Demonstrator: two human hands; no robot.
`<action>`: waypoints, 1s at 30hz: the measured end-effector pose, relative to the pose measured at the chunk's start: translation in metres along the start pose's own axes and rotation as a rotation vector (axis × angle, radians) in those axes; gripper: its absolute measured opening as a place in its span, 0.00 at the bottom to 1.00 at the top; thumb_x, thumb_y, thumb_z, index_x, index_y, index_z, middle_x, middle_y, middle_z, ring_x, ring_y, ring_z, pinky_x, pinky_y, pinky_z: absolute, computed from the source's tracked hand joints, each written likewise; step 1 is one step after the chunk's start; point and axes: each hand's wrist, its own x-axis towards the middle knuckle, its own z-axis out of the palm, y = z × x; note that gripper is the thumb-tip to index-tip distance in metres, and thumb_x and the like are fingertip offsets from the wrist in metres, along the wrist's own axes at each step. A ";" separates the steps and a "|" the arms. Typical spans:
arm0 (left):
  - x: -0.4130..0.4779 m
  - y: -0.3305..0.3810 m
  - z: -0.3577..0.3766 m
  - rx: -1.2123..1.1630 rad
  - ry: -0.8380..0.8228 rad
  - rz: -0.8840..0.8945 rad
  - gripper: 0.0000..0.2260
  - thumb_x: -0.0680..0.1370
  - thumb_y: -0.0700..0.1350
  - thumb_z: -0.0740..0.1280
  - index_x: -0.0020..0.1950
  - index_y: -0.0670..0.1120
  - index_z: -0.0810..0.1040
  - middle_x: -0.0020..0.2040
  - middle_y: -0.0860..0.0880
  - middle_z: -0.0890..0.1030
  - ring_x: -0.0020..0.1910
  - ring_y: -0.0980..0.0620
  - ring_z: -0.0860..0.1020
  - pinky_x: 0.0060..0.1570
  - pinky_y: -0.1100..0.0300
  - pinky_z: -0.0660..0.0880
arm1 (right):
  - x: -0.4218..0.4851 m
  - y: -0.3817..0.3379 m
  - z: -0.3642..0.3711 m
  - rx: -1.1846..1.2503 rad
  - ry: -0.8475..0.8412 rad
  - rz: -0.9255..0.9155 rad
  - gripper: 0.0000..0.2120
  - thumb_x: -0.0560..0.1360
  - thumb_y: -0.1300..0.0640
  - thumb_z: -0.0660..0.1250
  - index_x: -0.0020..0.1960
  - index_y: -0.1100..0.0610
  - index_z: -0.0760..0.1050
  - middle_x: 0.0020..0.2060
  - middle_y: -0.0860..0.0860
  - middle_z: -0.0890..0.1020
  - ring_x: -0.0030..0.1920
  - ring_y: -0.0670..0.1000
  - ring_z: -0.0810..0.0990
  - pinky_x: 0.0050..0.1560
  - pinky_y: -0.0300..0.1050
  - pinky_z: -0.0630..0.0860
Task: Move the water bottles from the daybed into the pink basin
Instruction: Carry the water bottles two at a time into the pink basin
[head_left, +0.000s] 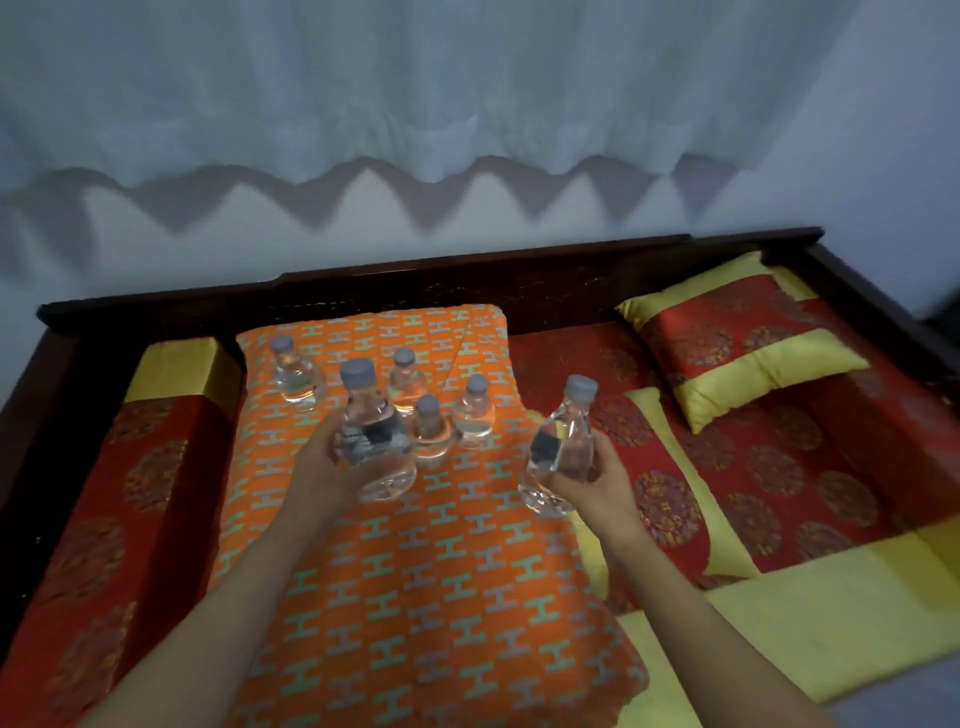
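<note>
My left hand is wrapped around the belly of 1 water bottle, fingers curled behind it and thumb on the near side, holding it clear of the orange blanket. My right hand grips a second bottle around its lower body, and that one tilts with its grey cap toward 1 o'clock. Both hands are full, so neither can take another.

At 12 o'clock from my left hand, 4 more bottles stand upright on the blanket: 1 alone at about 11 o'clock, the other 3 bunched close together just beyond my left bottle. The blanket lies over the daybed, whose dark wooden rail runs across at 12 o'clock. A red and yellow pillow sits at 2 o'clock, well apart from the bottles.

I see no pink basin anywhere in this view, so I judge it lies off to a side or behind me, and I will have to turn to find it.

These bottles look full and clear, with thin plastic walls, so I expect them to be fairly heavy for their size, a little slick, and inclined to dent if squeezed. The wide belly below the shoulder seems the surest hold. The 3 standing close on soft bedding may topple if nudged.
</note>
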 end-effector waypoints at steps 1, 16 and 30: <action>-0.004 0.005 0.005 -0.006 -0.019 0.008 0.26 0.64 0.41 0.80 0.59 0.50 0.77 0.51 0.50 0.83 0.47 0.53 0.82 0.44 0.58 0.79 | -0.008 -0.002 -0.012 -0.015 0.044 -0.011 0.28 0.64 0.64 0.79 0.60 0.53 0.72 0.51 0.52 0.82 0.49 0.50 0.81 0.45 0.41 0.77; -0.082 0.096 0.268 -0.061 -0.531 0.086 0.27 0.62 0.35 0.80 0.59 0.47 0.77 0.50 0.50 0.84 0.44 0.58 0.83 0.42 0.68 0.76 | -0.193 -0.017 -0.286 -0.052 0.686 -0.017 0.26 0.61 0.58 0.81 0.53 0.47 0.73 0.47 0.49 0.82 0.45 0.50 0.83 0.40 0.44 0.80; -0.140 0.187 0.590 -0.084 -0.704 0.130 0.21 0.62 0.43 0.81 0.52 0.53 0.80 0.42 0.55 0.86 0.42 0.57 0.84 0.35 0.69 0.77 | -0.260 -0.021 -0.595 -0.062 0.890 0.007 0.31 0.62 0.58 0.80 0.62 0.50 0.71 0.51 0.49 0.80 0.51 0.48 0.80 0.45 0.42 0.76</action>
